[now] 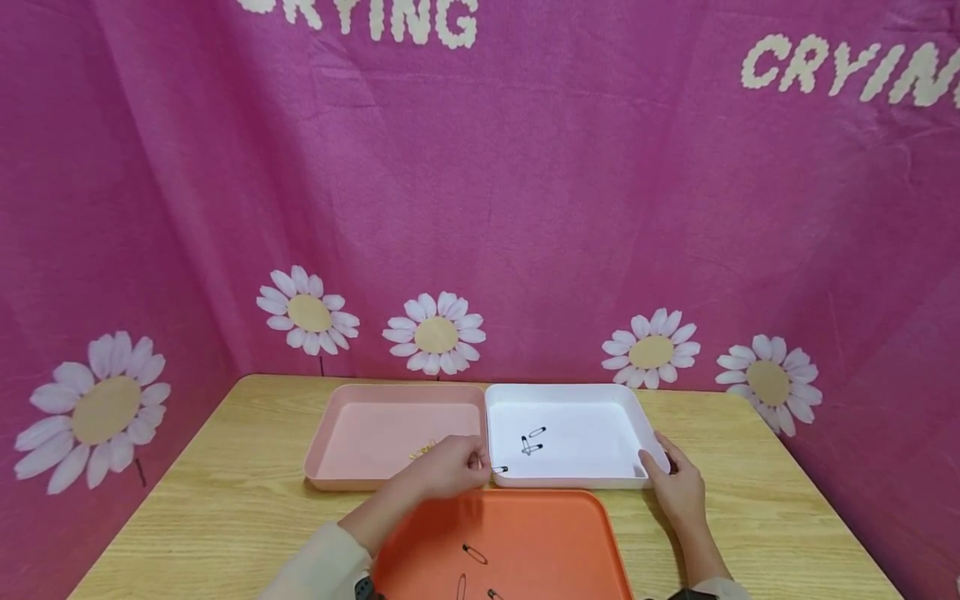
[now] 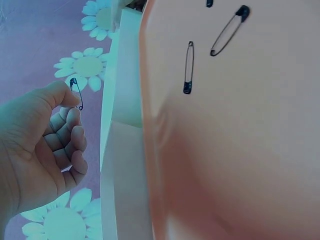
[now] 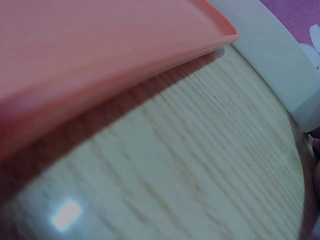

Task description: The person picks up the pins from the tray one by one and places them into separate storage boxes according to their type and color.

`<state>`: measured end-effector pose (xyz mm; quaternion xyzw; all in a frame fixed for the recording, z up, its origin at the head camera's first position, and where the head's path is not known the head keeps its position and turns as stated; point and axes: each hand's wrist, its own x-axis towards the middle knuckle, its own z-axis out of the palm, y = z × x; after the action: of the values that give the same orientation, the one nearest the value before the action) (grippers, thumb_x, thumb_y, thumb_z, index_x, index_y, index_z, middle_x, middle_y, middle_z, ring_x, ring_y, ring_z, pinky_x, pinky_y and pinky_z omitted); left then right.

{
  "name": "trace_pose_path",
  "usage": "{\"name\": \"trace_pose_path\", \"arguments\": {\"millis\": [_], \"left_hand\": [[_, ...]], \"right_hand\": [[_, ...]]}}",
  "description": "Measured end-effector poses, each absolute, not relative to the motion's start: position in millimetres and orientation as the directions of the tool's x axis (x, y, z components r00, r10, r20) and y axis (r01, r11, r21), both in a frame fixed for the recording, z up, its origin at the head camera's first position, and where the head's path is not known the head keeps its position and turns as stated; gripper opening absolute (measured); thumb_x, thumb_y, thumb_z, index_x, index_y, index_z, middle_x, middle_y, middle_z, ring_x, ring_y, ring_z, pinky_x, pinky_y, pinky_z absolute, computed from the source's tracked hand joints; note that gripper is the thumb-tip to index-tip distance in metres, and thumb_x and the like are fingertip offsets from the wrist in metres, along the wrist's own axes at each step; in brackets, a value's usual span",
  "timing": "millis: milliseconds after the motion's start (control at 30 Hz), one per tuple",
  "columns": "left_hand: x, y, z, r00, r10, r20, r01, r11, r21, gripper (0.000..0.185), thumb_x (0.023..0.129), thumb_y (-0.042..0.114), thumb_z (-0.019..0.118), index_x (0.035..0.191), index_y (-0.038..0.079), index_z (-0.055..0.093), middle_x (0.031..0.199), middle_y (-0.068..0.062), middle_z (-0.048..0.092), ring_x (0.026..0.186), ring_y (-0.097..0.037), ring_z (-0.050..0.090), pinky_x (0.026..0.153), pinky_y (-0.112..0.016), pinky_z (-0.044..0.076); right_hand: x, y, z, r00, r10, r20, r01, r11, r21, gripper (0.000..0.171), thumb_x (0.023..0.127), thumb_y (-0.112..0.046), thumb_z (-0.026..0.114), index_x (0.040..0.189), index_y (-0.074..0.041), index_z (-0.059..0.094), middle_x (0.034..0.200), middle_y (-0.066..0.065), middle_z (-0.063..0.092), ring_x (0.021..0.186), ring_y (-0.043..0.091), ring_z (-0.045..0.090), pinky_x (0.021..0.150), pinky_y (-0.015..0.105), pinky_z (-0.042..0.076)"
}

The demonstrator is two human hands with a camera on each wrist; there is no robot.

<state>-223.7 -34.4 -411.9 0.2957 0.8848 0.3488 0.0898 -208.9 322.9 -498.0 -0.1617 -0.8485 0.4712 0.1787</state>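
Black pins divided: three, I think, two overlapping, in the white tray; at least three left on the orange tray.
My left hand pinches another safety pin by the white tray's near-left corner; my right hand grips its side. Only the left wrist view shows the palm.

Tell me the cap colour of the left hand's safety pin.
Black cap, clearest in the left wrist view.

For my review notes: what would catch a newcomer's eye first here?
Probably the magenta cloth behind the table, printed with white daisies. Then the orange tray, in front of the white tray. At the white tray's near left corner, the left hand pinches a black safety pin.
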Motion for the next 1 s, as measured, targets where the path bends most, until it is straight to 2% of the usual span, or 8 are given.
{"name": "trace_pose_path", "arguments": {"millis": [200,500,733,1000], "left_hand": [[-231,-29,-409,-0.825,0.564,0.042,0.436,0.587,0.682,0.004,0.083,0.011,0.061,0.08,0.01,0.058,0.063,0.005,0.046,0.059,-0.008,0.042,0.054,-0.019,0.035],[-239,-24,-403,-0.827,0.556,0.076,0.448,0.572,0.687,0.005,0.084,0.012,0.059,0.081,0.009,0.058,0.066,0.005,0.049,0.063,-0.008,0.046,0.059,-0.019,0.039],[-245,-19,-399,-0.845,0.531,0.065,0.424,0.59,0.687,0.004,0.086,0.016,0.059,0.084,0.012,0.059,0.067,0.004,0.049,0.064,-0.009,0.047,0.06,-0.021,0.04],[-252,-12,-398,-0.859,0.509,0.058,0.403,0.6,0.691,0.004,0.085,0.015,0.06,0.084,0.011,0.059,0.065,0.003,0.048,0.06,-0.01,0.044,0.056,-0.021,0.038]], "right_hand": [[-209,322,-497,-0.879,0.451,0.156,0.11,0.509,-0.854,0.059,0.088,-0.038,0.061,0.138,-0.009,0.047,0.139,0.021,0.046,0.127,0.03,0.044,0.105,0.045,0.033],[-209,321,-496,-0.877,0.455,0.158,0.104,0.499,-0.86,0.057,0.088,-0.037,0.061,0.137,-0.01,0.048,0.136,0.022,0.049,0.126,0.029,0.045,0.099,0.035,0.034],[-208,323,-496,-0.882,0.445,0.154,0.101,0.498,-0.861,0.058,0.089,-0.037,0.06,0.138,-0.009,0.046,0.138,0.023,0.046,0.128,0.032,0.043,0.105,0.044,0.033],[-208,323,-498,-0.886,0.439,0.149,0.109,0.508,-0.855,0.059,0.089,-0.037,0.06,0.138,-0.009,0.045,0.138,0.024,0.046,0.128,0.033,0.042,0.106,0.046,0.033]]}}
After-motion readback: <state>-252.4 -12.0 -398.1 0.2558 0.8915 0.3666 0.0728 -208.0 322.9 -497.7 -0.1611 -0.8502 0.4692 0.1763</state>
